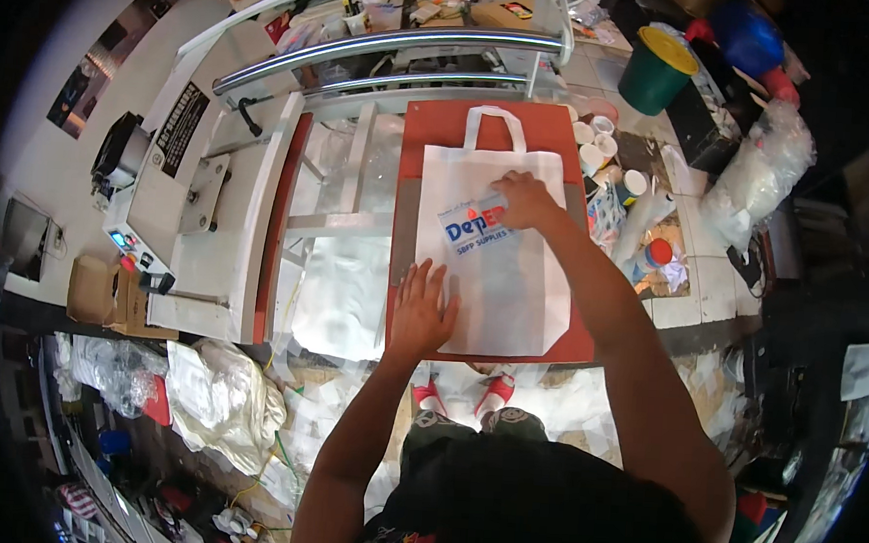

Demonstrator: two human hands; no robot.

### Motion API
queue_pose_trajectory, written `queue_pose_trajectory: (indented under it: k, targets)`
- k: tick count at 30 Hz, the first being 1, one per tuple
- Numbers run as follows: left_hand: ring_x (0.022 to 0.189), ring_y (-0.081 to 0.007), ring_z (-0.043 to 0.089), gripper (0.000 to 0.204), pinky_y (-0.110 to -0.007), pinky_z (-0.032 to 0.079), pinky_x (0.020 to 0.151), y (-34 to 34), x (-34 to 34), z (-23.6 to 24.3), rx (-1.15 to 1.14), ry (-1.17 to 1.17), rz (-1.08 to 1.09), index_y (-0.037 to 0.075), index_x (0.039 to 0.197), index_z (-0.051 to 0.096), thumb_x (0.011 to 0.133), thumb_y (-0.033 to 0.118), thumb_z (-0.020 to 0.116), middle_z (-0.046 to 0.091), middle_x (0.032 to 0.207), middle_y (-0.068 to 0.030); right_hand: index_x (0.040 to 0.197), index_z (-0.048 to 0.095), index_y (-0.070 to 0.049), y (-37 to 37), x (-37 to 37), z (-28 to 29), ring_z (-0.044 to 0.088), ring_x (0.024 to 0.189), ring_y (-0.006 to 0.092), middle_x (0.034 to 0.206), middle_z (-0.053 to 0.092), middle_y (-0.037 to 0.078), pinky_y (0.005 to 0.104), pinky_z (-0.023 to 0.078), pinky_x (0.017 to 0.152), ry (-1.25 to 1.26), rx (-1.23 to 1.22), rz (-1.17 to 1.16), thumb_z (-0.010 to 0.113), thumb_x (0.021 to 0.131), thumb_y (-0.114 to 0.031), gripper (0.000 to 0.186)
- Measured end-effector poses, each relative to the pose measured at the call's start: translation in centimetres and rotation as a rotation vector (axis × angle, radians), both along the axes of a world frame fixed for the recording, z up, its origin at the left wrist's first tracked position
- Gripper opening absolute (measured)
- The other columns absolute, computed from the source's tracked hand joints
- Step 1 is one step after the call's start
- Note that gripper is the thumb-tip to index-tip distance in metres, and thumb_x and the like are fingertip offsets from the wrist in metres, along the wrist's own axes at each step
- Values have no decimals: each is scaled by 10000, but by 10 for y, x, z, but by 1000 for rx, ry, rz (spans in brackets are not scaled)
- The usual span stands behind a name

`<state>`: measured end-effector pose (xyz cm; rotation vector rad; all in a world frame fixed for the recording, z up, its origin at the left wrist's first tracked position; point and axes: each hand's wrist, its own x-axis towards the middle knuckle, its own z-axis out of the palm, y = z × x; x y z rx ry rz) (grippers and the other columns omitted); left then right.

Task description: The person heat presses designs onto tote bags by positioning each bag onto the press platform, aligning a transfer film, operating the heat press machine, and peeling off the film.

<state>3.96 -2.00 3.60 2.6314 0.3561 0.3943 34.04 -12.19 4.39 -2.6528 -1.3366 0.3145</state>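
White bag (491, 324) is laid flat on the red pad (436, 122), handle (496, 112) pointed away from the wearer. Blue-and-red print (473, 233) is seen tilted on the bag's upper-middle front; whether it is carried on a loose film can't be told. Left hand (426, 308): placed palm down at the bag's lower left edge, fingers extended, grip open, nothing held. Right hand (525, 200): set over the bag's upper right, just beside the print, fingers bent; whether anything is pinched in that grip can't be told. Forearms are angled in from the lower edge. To the left, a white machine (196, 220) is seen, with a cardboard box (99, 293) near its front. Beyond the pad, a chrome bar (397, 45) is mounted crosswise. To the right, a red-capped container (657, 254) and a yellow-topped green bin (651, 84) are placed.
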Motion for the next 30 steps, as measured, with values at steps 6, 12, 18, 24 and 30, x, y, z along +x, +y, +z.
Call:
queue_pose_trajectory:
  k: [6, 12, 18, 24, 30]
  targets:
    - [1377, -444, 341, 576, -565, 277, 1126, 6, -8, 0, 41, 61, 4, 74, 1398, 448, 905, 339, 584, 378, 1479, -188, 1257, 606, -141, -11, -25, 27, 477, 1226, 329, 1266, 557, 94, 518, 366, 1011, -64, -106, -118, 801, 662, -520, 732]
    - [1414, -430, 284, 620, -560, 251, 1143, 4, 24, 4, 103, 73, -49, 80, 1445, 399, 909, 340, 572, 332, 1513, -192, 1240, 610, -105, -22, -39, 20, 480, 1220, 319, 1264, 549, 121, 522, 371, 990, -10, 114, -144, 777, 703, -500, 687]
    - [1427, -441, 249, 671, -565, 231, 1150, 11, 48, 3, 182, 6, 19, 89, 1492, 342, 901, 311, 570, 263, 1561, -188, 1286, 562, -47, -97, -96, 13, 432, 1277, 352, 1346, 507, 136, 562, 309, 1049, -185, 524, -329, 683, 838, -424, 598]
    - [1417, -421, 292, 603, -544, 206, 1167, 11, 51, -15, 232, 13, 15, 72, 1443, 432, 893, 300, 525, 381, 1516, -158, 1444, 421, -60, -126, -139, -16, 271, 1427, 402, 1526, 371, 131, 552, 203, 1152, -246, 252, -346, 594, 894, -469, 707]
    - [1397, -367, 348, 567, -537, 205, 1167, 13, 44, -27, 207, -64, 47, 64, 1392, 492, 872, 287, 536, 447, 1475, -116, 1424, 451, -75, -125, -135, -28, 280, 1416, 420, 1550, 336, 128, 601, 179, 1143, -285, 303, -334, 575, 895, -459, 665]
